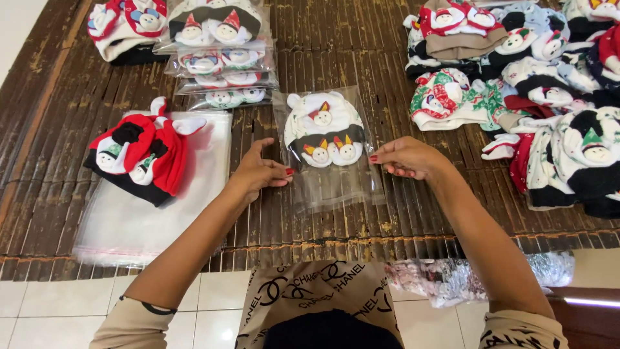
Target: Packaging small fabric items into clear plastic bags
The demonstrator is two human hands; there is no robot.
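Presently, a dark slatted bamboo mat [361, 58] is seen to cover most of the floor, with pale tiles [213, 294] along its near edge; no more of the room is shown. On the mat's right a large heap of unbagged knitted caps [549, 97] remains, judged to be work outstanding; at top centre a stack of bagged caps [223, 61] is laid, judged complete; at left a pile of empty clear bags [142, 213] is kept, with a red and black cap [139, 155] set upon it and not yet bagged. Centrally, one white and black cap with small figures is found already inside a clear plastic bag [326, 148], lying flat on the mat between both hands; its lower open end appears unsealed. The left hand [258, 173] is placed at the bag's left edge, fingers together and pressed on the film; the right hand [407, 158] is placed at the right edge, fingertips pinched on the film. A crumpled plastic bundle [478, 278] is noted nearby.
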